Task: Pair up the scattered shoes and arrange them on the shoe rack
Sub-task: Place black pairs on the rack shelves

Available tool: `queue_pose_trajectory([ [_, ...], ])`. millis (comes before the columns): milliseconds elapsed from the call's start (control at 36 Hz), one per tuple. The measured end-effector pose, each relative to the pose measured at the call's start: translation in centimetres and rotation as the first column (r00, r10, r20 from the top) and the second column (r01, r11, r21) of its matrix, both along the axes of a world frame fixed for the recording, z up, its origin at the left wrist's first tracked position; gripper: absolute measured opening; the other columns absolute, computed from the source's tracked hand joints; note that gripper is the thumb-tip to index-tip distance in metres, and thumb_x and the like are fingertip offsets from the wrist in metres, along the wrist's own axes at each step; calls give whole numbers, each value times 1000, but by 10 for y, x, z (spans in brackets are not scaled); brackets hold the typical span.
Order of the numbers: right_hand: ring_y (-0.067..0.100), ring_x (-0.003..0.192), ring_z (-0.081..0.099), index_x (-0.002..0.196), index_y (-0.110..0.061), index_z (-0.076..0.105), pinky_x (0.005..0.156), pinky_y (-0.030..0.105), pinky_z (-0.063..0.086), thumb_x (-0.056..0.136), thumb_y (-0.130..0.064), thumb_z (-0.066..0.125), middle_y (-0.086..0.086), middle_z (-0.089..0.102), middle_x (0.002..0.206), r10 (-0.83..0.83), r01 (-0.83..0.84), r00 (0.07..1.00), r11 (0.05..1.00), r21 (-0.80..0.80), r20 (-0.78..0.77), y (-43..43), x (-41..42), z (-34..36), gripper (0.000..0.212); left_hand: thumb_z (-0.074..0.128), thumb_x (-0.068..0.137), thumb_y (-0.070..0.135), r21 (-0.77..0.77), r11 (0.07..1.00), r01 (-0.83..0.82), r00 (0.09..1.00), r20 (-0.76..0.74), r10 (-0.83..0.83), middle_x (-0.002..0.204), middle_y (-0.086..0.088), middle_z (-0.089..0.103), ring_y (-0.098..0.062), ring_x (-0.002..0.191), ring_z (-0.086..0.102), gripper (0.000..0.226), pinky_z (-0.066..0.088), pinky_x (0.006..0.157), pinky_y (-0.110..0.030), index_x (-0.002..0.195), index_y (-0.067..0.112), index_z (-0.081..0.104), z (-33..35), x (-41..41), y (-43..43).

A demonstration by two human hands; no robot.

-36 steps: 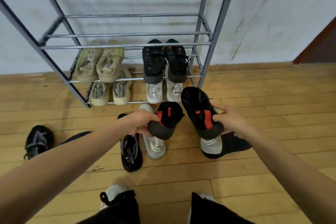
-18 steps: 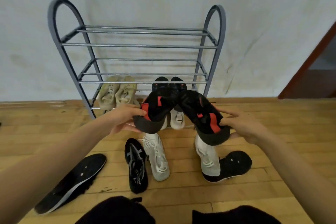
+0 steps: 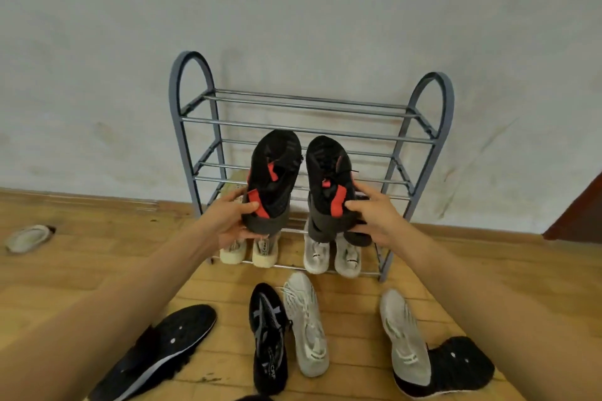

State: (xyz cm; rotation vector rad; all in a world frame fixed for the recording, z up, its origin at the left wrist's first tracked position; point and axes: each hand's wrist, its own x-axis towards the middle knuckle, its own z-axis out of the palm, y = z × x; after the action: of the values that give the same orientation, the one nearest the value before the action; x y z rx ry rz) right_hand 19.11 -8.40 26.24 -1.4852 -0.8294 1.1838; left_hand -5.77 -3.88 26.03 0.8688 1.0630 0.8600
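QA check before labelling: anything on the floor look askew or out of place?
Yes. The lower-left black shoe and lower-right black shoe lie tipped, soles showing; a grey shoe overlaps the latter. A pale shoe lies alone far left.

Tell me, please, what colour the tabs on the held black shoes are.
Red-orange tabs on black shoes, clearest in head view.

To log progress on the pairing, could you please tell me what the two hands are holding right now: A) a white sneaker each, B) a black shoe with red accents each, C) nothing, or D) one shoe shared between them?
B: the left hand grips the left black-and-red shoe and the right hand grips the right black-and-red shoe, in front of the shoe rack.
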Motion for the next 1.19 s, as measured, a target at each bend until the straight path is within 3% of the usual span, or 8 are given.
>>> queue_pose_trajectory([
  [194, 24, 100, 52, 138, -24, 43, 77, 43, 51, 93, 6, 47, 6, 51, 118, 12, -12, 1000, 999, 40, -8, 62, -42, -7, 54, 48, 95, 0, 152, 974, -169, 979, -90, 184, 127, -11, 55, -37, 110, 57, 50, 52, 76, -50, 139, 21, 40, -10, -20, 48],
  [389, 31, 107, 56, 130, -21, 44, 87, 46, 50, 94, -3, 49, 17, 55, 121, 1, -15, 968, 998, 54, 252, 137, -81, -24, 41, 39, 97, 2, 348, 919, -184, 900, -316, 300, 126, -15, 57, -35, 113, 57, 44, 50, 93, -52, 138, 19, 45, -14, -28, 106],
  [667, 32, 108, 55, 134, -21, 35, 85, 42, 49, 95, -3, 43, 18, 51, 126, 11, -14, 956, 1000, 9, 293, 194, -105, -39, 43, 34, 96, 3, 456, 883, -111, 743, -552, 379, 105, -14, 61, -30, 93, 57, 43, 53, 73, -38, 133, 14, 53, -26, -32, 159],
  [806, 32, 111, 53, 139, -19, 29, 86, 40, 48, 96, -2, 39, 18, 49, 127, 52, -41, 928, 998, -38, 368, 201, -103, -39, 47, 32, 97, 4, 431, 893, -127, 674, -624, 396, 112, -24, 60, -43, 102, 59, 37, 55, 82, -51, 125, 6, 55, -36, -35, 171],
  [889, 27, 97, 53, 142, -15, 25, 69, 33, 45, 97, -5, 36, 19, 51, 125, 89, -86, 863, 996, -30, 498, 198, -99, -40, 47, 30, 100, 9, 409, 905, -119, 658, -650, 381, 114, -24, 58, -41, 103, 59, 34, 55, 79, -46, 125, 4, 53, -42, -36, 171],
  [1028, 25, 96, 56, 121, -9, 46, 73, 31, 41, 100, -26, 36, 17, 57, 113, 88, -164, 705, 986, 41, 703, 191, -96, -53, 28, 30, 99, 35, 508, 861, -14, 567, -705, 425, 113, -23, 57, -34, 97, 57, 42, 48, 81, -40, 111, 2, 55, -54, -37, 170],
  [1111, 30, 118, 50, 136, -13, 37, 90, 36, 46, 95, -48, 43, 15, 47, 129, 96, -248, 600, 966, 71, 794, 182, -94, -59, 55, 37, 86, 61, 553, 828, 90, 534, -729, 428, 127, -16, 50, -33, 114, 49, 60, 45, 97, -48, 117, 13, 55, -63, -36, 161],
  [1194, 32, 130, 39, 147, -23, 22, 104, 43, 42, 83, -55, 58, 13, 29, 147, 176, -342, 461, 940, -9, 870, 175, -93, -63, 80, 64, 77, 50, 564, 807, 178, 471, -768, 433, 138, -11, 40, -32, 126, 40, 68, 42, 103, -47, 131, 14, 46, -72, -38, 158],
])
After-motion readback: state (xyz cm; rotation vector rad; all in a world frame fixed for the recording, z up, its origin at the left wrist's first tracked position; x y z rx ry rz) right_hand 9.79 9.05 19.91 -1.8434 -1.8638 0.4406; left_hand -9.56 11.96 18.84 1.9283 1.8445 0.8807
